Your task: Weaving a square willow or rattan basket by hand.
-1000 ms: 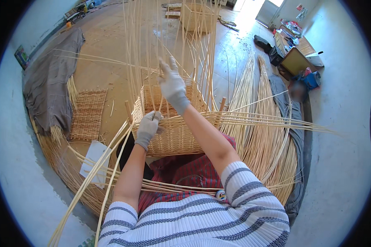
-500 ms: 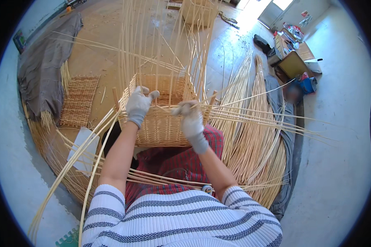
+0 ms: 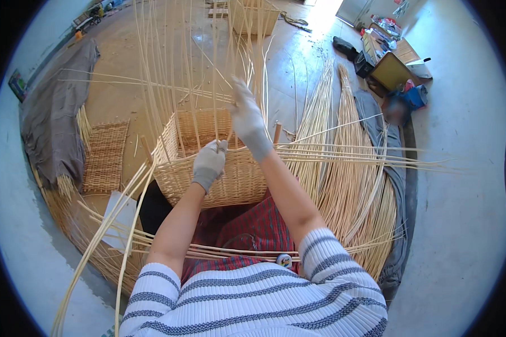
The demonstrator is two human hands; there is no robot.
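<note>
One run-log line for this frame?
left hand: on basket rim | right hand: raised, gripping upright stakes | loose cane bundle: floor, right

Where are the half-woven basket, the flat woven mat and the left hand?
half-woven basket point(image 3: 230, 182): head view, near woven wall.
flat woven mat point(image 3: 104, 154): head view, middle of the panel.
left hand point(image 3: 209, 163): head view, back of the glove.

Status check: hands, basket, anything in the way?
Left hand gloved, grip on the near rim of the wicker basket. Right hand raised, gripping upright stakes. Loose willow rods cross the right side.
</note>
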